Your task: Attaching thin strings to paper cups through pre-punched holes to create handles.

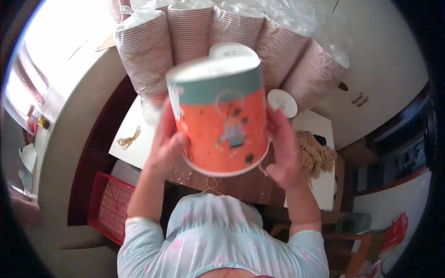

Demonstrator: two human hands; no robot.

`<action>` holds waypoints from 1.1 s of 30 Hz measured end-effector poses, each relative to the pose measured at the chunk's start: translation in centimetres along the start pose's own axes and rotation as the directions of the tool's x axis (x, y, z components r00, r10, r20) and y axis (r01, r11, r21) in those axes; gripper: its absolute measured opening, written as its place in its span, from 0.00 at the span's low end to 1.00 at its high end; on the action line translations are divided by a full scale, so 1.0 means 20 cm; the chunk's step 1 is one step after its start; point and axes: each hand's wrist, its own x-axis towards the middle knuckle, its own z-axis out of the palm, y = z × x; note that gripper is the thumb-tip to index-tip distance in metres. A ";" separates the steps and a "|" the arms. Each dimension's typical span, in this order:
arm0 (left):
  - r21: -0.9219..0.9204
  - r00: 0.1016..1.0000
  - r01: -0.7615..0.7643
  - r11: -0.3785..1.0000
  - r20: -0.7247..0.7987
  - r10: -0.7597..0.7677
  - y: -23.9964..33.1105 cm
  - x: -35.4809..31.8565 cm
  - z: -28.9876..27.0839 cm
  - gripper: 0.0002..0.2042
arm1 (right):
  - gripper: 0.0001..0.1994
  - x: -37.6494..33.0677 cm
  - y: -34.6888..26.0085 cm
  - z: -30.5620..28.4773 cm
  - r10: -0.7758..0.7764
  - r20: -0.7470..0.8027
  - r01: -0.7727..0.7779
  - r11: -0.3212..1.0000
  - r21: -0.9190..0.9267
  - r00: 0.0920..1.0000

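I hold a large round paper bucket up in front of me between both hands. Its side is orange with a green band near the top and a small printed figure. The upper end is white and blurred, so I cannot tell whether it is a lid or a base. My left hand presses on its left side, thumb toward me. On the opposite side my right hand grips it, a little blurred. A thin strand of cord shows beside the right fingers, at the bucket's lower rim.
Tall plastic-wrapped stacks of paper buckets line the table's back. White discs stand before them. Looped cord lies at left, a heap of tan cord at right. A red crate sits low left.
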 end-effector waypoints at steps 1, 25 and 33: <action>0.034 0.993 -0.118 0.992 0.032 0.117 0.06 0.11 0.01 0.51 | 0.43 0.10 0.01 -0.03 -0.074 -0.004 0.074 0.985 0.154 0.997; 0.797 0.978 -0.180 0.577 0.084 0.189 -0.74 0.03 -0.14 0.28 | 0.24 -0.48 0.64 0.34 0.463 0.042 -0.313 0.663 -0.680 0.886; 0.614 0.525 0.732 0.295 -0.233 -0.819 -0.82 -1.02 -0.19 0.19 | 0.09 -0.85 0.81 0.65 0.393 0.399 -0.199 0.872 -0.446 0.828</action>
